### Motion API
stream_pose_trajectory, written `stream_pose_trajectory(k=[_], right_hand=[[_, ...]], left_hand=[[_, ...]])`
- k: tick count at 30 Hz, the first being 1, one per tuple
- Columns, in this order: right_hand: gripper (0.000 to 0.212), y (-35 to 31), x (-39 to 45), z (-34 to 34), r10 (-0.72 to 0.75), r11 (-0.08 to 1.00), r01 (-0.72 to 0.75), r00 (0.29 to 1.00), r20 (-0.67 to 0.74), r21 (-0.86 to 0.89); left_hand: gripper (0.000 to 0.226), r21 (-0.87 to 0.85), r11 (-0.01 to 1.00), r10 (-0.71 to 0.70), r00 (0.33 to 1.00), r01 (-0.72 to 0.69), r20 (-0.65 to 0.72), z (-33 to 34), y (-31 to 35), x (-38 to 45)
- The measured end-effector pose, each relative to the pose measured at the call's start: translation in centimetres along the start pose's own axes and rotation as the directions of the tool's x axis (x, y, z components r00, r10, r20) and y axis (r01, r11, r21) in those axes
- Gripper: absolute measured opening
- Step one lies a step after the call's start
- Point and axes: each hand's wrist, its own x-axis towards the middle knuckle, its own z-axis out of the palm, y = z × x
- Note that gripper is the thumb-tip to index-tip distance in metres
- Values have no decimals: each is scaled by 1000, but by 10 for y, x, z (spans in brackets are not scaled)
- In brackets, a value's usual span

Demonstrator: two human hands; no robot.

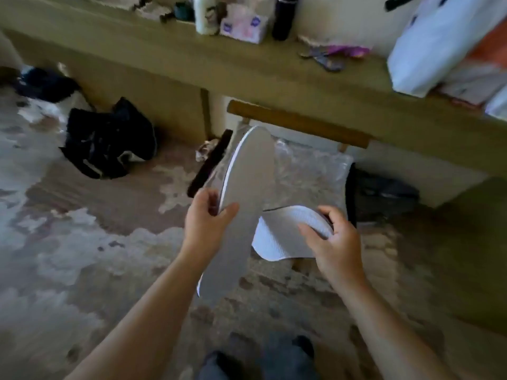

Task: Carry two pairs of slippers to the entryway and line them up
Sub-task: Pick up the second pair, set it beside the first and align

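Head view: two hands, each gripping slippers. At centre, the left hand point(204, 223) pinches a grey-soled slipper point(247, 193) pointing toward 12 o'clock, maybe two stacked. At 3 o'clock, the right hand point(333, 239) clasps one white ribbed slipper point(279, 237).

You've got two slippers mid-frame, both off the floor. Grey-soled slipper point(244, 198): long, flat, sole facing you w/ a thin white edge, standing nearly on end, toe toward upper center, heel down at lower center; it's pinched at about mid-length. White slipper point(285, 234): just right of it, ribbed surface up, bent into a curve, lying crosswise, its right end gripped. They overlap near center; can't tell if they're touching.
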Motion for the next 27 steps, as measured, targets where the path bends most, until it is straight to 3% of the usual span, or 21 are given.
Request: stream_pose_trajectory(k=[2,4,10,14,17,27], right_hand=[[23,9,-29,-49,73,995,-81,987,-145,-50],[19,18,-68,-97,167,977,-198,937,-306,-73],[26,32,-213,-220,344,881,-473,626,-700,11],[31,32,-313,-289,324,865,-496,448,-833,70],[42,32,-375,-336,300,865,-492,346,-889,100],[42,70,-494,-461,243,833,-533,105,-964,152]], left_hand=[[21,-10,998,60,976,-60,210,49,15,-19],[26,-33,994,108,917,-104,385,96,26,-48],[21,-30,974,170,634,-226,754,221,44,-177],[22,-120,929,271,421,-352,866,284,62,-295],[17,-154,922,270,305,-356,913,324,72,-377],[18,-180,902,238,105,-393,965,441,88,-539]])
